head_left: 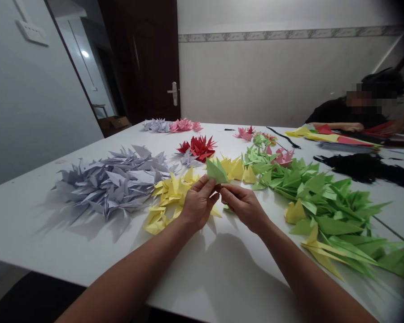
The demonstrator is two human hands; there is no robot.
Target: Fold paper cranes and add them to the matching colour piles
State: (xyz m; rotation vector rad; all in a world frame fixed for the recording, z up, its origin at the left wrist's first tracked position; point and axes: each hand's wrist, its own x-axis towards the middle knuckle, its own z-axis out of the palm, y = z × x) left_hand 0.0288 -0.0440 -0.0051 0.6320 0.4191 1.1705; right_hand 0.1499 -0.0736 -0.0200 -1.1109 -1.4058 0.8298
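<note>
Between my two hands, above the white table (185,273), is a green origami paper crane (217,171) with its pointed part upward. My left hand (199,199) pinches it from the left with thumb and fingers. From the right, my right hand (242,202) closes thumb and forefinger on its lower edge; the fingers hide that part. Just behind and left of my hands lie yellow paper cranes (170,193). A big heap of pale lilac cranes (117,179) is to the left, and a heap of green cranes (323,193) spreads to the right.
Red cranes (199,147) and pink cranes (182,125) lie farther back. At the right are black threads (366,168) and stacked coloured paper (340,137). A person in dark clothes (333,110) sits at the far right. A dark door (141,58) stands behind the table.
</note>
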